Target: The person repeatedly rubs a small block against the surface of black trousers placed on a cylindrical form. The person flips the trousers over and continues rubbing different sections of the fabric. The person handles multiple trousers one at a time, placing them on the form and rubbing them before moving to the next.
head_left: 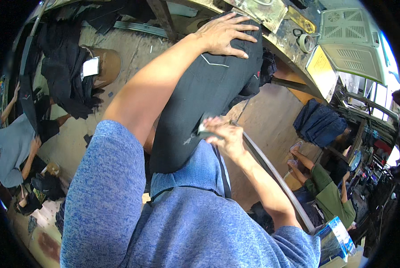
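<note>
Black trousers [186,100] stretch from the upper centre to the middle of the frame, pale pocket stitching [215,61] already in place. Handling seems midway; loose pale bits [187,141] remain on the cloth, and how much is left I cannot tell. The left hand [224,35] presses flat, fingers spread; the right hand's [228,137] blurred fingers curl around a small object [203,128].

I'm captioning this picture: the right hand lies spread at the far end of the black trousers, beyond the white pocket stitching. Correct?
Not quite: the head view shows the left hand spread there, beyond the white pocket stitching on the black trousers.
</note>
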Tool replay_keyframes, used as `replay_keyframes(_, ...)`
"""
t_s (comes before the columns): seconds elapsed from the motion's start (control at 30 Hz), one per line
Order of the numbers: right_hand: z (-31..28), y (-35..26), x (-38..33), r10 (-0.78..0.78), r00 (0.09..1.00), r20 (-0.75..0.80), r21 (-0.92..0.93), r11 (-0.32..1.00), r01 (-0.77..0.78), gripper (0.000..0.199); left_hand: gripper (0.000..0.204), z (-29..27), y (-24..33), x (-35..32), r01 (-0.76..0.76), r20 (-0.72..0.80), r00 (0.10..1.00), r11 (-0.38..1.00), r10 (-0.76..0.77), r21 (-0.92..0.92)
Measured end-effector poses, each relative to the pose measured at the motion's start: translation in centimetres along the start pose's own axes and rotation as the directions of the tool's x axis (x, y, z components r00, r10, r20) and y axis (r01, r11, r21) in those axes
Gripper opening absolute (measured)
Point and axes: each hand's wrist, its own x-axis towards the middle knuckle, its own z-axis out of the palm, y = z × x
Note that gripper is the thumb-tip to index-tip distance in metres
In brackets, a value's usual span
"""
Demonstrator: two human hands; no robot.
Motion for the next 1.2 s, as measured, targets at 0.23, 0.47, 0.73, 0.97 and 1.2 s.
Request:
replay_keyframes(0.23, -0.3, -1.3, 9.2, -0.241, 0.966, -0.094, -0.147, 0.963, 0.226, 0.045, 0.066, -0.4, 0.0, 0.2, -0.015, -0.019, 1.0, 0.999, 0.015, -0.029)
replay_keyframes(0.47, 5.3, 0.2, 1.7, -0.102, 0.993, -0.052, -0.004, 0.995, 0.101, 0.047, 0.066, 0.5, -0.2, 0.2, -0.02, -0.018, 1.0, 1.0, 0.019, -0.019)
replay_keyframes(0.73, 1.4, -4.4, -2.3, 0.709, 0.674, 0.206, 0.918, 0.1, -0.385, 0.048, 0.077, -4.3, 7.5, -5.8, 0.317, -0.34, 0.878, 0.942, -0.336, -0.111)
replay_keyframes(0.97, -9.9, -3.5, 13.3, 0.278, 0.949, -0.151, -0.114, 0.948, -0.296, 0.082, 0.064, -4.9, 31.6, -31.4, 0.9, -0.244, 0.208, 0.283, -0.947, -0.331)
replay_keyframes(1.2, -7.1, -1.4, 23.5, 0.4, 0.888, 0.226, -0.757, 0.646, -0.099, 0.083, 0.078, -0.9, 39.5, -38.1, 0.999, -0.112, 0.052, 0.053, -0.992, -0.005)
